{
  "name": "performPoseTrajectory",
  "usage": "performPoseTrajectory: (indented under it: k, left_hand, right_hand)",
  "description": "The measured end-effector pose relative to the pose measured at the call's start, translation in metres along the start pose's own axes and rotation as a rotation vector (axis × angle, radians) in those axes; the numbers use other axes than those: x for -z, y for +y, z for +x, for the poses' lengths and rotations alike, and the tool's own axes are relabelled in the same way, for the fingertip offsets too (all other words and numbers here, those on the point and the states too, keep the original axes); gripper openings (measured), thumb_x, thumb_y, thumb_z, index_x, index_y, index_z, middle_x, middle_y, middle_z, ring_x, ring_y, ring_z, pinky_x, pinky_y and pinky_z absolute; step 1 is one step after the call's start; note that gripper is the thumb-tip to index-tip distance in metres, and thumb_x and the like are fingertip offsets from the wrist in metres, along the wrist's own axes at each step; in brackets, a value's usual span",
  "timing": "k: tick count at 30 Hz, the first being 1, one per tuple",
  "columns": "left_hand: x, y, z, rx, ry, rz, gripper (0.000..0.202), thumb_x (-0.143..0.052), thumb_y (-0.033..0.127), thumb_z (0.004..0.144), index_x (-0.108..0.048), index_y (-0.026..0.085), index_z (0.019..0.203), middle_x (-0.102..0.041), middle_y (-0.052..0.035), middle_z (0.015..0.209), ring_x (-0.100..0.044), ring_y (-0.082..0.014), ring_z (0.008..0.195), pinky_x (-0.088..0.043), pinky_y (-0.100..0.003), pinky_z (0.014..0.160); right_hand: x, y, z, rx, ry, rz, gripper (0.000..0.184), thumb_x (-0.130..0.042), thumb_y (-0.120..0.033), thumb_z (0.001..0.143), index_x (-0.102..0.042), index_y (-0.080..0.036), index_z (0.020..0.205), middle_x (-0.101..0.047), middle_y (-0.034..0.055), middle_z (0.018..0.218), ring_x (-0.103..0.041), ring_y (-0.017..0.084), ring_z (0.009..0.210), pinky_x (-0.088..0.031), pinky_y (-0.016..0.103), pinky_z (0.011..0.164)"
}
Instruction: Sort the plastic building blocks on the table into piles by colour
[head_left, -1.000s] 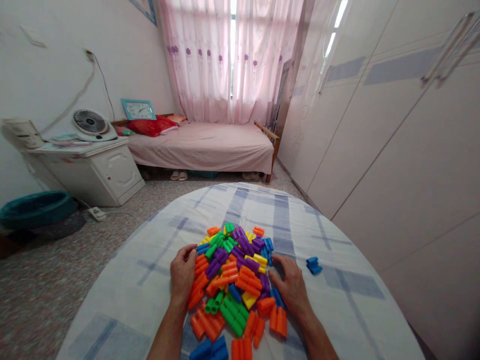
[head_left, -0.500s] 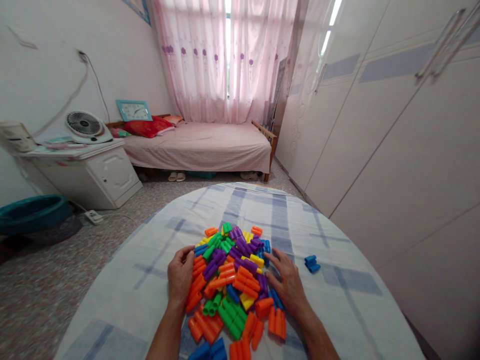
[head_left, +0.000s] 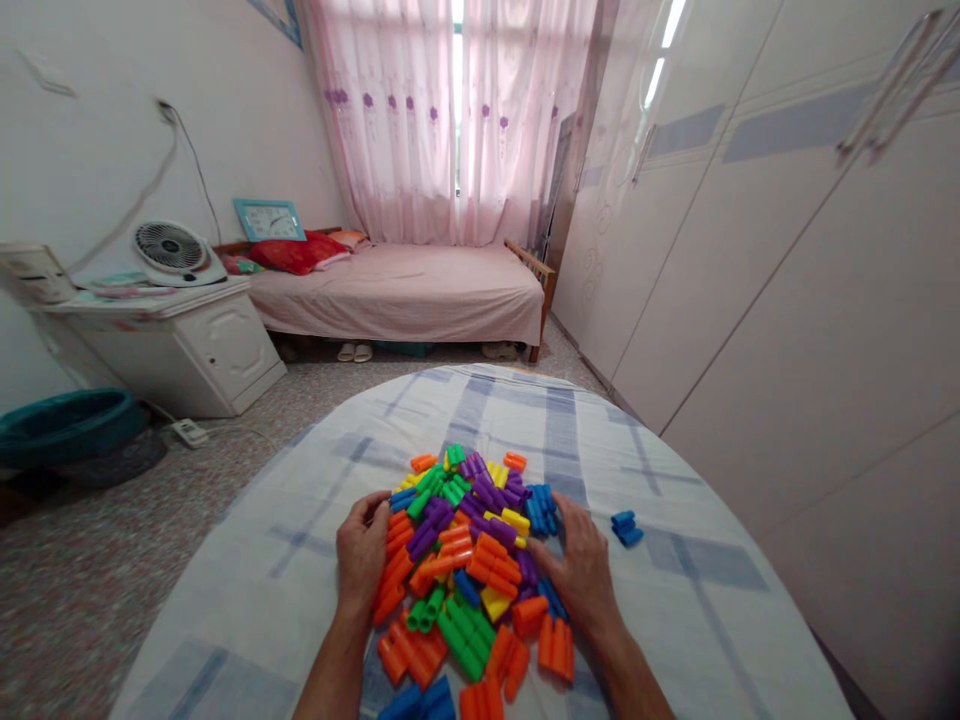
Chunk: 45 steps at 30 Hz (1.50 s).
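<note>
A heap of plastic tube-shaped building blocks (head_left: 469,560) in orange, green, purple, blue and yellow lies on a round table under a white cloth with blue checks (head_left: 300,560). My left hand (head_left: 361,555) rests against the heap's left side, fingers curved along the orange pieces. On the right side of the heap lies my right hand (head_left: 579,570), fingers spread and touching blue and orange blocks. A single blue block (head_left: 625,528) sits apart to the right of that hand.
Beyond the table are a bed with a pink cover (head_left: 405,290), a white cabinet (head_left: 172,345) carrying a small fan (head_left: 171,250), a teal basin (head_left: 67,425) on the floor and white wardrobe doors (head_left: 787,280) along the right.
My right hand has shifted slightly forward along the heap's right side, pushing blue blocks together. The left hand has stayed nearly still.
</note>
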<state>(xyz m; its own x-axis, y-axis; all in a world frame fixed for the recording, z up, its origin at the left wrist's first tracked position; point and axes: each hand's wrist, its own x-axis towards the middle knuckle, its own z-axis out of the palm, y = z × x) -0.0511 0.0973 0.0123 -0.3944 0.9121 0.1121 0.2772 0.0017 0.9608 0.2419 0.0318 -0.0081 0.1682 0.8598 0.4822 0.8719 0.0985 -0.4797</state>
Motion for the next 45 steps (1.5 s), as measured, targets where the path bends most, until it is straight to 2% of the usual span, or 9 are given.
performPoseTrajectory:
  k: [8, 13, 16, 20, 23, 26, 29, 36, 45]
  left_hand:
    - [0.000, -0.008, 0.003, 0.000, -0.023, -0.002, 0.034, -0.053, 0.042, 0.071, -0.067, 0.018, 0.091, -0.069, -0.0057, 0.090, -0.063, -0.0225, 0.084, -0.050, -0.033, 0.078]
    - [-0.001, -0.010, 0.003, 0.002, -0.025, -0.003, 0.033, -0.053, 0.042, 0.072, -0.067, 0.018, 0.091, -0.069, -0.0054, 0.089, -0.063, -0.0224, 0.083, -0.050, -0.034, 0.078]
    - [-0.001, -0.009, 0.002, 0.004, -0.026, -0.013, 0.034, -0.054, 0.042, 0.071, -0.067, 0.017, 0.091, -0.070, -0.0058, 0.089, -0.064, -0.0227, 0.083, -0.051, -0.034, 0.078]
    - [0.000, -0.008, 0.002, -0.005, -0.020, -0.006, 0.035, -0.055, 0.042, 0.070, -0.067, 0.017, 0.090, -0.070, -0.0062, 0.089, -0.064, -0.0231, 0.083, -0.051, -0.034, 0.078]
    - [0.000, -0.008, 0.003, -0.003, -0.026, -0.001, 0.034, -0.054, 0.042, 0.070, -0.067, 0.017, 0.090, -0.070, -0.0058, 0.089, -0.064, -0.0225, 0.082, -0.051, -0.033, 0.077]
    - [-0.001, -0.009, 0.003, -0.004, -0.034, 0.017, 0.034, -0.054, 0.042, 0.071, -0.067, 0.018, 0.091, -0.070, -0.0055, 0.090, -0.064, -0.0223, 0.083, -0.050, -0.033, 0.078]
    - [-0.001, -0.010, 0.004, 0.000, -0.043, 0.022, 0.034, -0.053, 0.043, 0.072, -0.067, 0.018, 0.092, -0.070, -0.0054, 0.090, -0.064, -0.0225, 0.084, -0.050, -0.034, 0.079]
    - [0.000, -0.009, 0.004, 0.003, -0.034, 0.030, 0.035, -0.053, 0.043, 0.070, -0.067, 0.018, 0.090, -0.070, -0.0057, 0.089, -0.064, -0.0232, 0.083, -0.051, -0.034, 0.078]
    - [0.000, -0.006, 0.002, -0.026, -0.027, 0.027, 0.034, -0.054, 0.043, 0.070, -0.068, 0.018, 0.088, -0.071, -0.0058, 0.086, -0.064, -0.0229, 0.080, -0.052, -0.033, 0.074]
  right_hand:
    - [0.003, 0.006, 0.003, -0.126, 0.027, 0.111, 0.035, -0.045, -0.023, 0.083, -0.057, -0.018, 0.115, -0.066, 0.0074, 0.097, -0.060, 0.020, 0.092, -0.046, 0.038, 0.086]
    - [0.008, -0.005, 0.003, -0.009, -0.084, 0.068, 0.056, -0.055, -0.035, 0.080, -0.045, -0.024, 0.134, -0.049, 0.0083, 0.136, -0.043, 0.025, 0.125, -0.036, 0.044, 0.101]
    - [0.009, -0.009, 0.004, -0.005, -0.135, 0.080, 0.051, -0.057, -0.032, 0.077, -0.051, -0.024, 0.127, -0.055, 0.0073, 0.128, -0.048, 0.025, 0.120, -0.038, 0.043, 0.099]
    - [0.011, -0.008, 0.005, -0.084, -0.074, 0.196, 0.029, -0.045, -0.023, 0.081, -0.062, -0.020, 0.104, -0.065, 0.0067, 0.104, -0.058, 0.020, 0.099, -0.045, 0.037, 0.089]
    - [0.010, -0.008, 0.005, -0.086, -0.038, 0.217, 0.038, -0.044, -0.026, 0.083, -0.057, -0.019, 0.117, -0.061, 0.0087, 0.117, -0.055, 0.021, 0.110, -0.043, 0.037, 0.094]
    - [0.008, -0.009, 0.004, -0.049, -0.105, 0.143, 0.056, -0.053, -0.035, 0.080, -0.045, -0.024, 0.134, -0.045, 0.0086, 0.139, -0.042, 0.025, 0.127, -0.036, 0.043, 0.102]
    - [0.008, -0.011, 0.003, -0.045, -0.155, 0.131, 0.049, -0.055, -0.034, 0.079, -0.051, -0.027, 0.128, -0.047, 0.0070, 0.138, -0.042, 0.025, 0.127, -0.034, 0.045, 0.103]
    - [0.011, -0.008, 0.006, -0.140, 0.009, 0.284, 0.025, -0.047, -0.024, 0.080, -0.061, -0.020, 0.100, -0.064, 0.0063, 0.101, -0.059, 0.020, 0.094, -0.046, 0.034, 0.084]
    - [0.039, 0.042, 0.009, -0.369, 0.523, 0.099, 0.029, -0.047, -0.033, 0.081, -0.059, -0.018, 0.104, -0.060, 0.0093, 0.103, -0.055, 0.023, 0.093, -0.043, 0.038, 0.085]
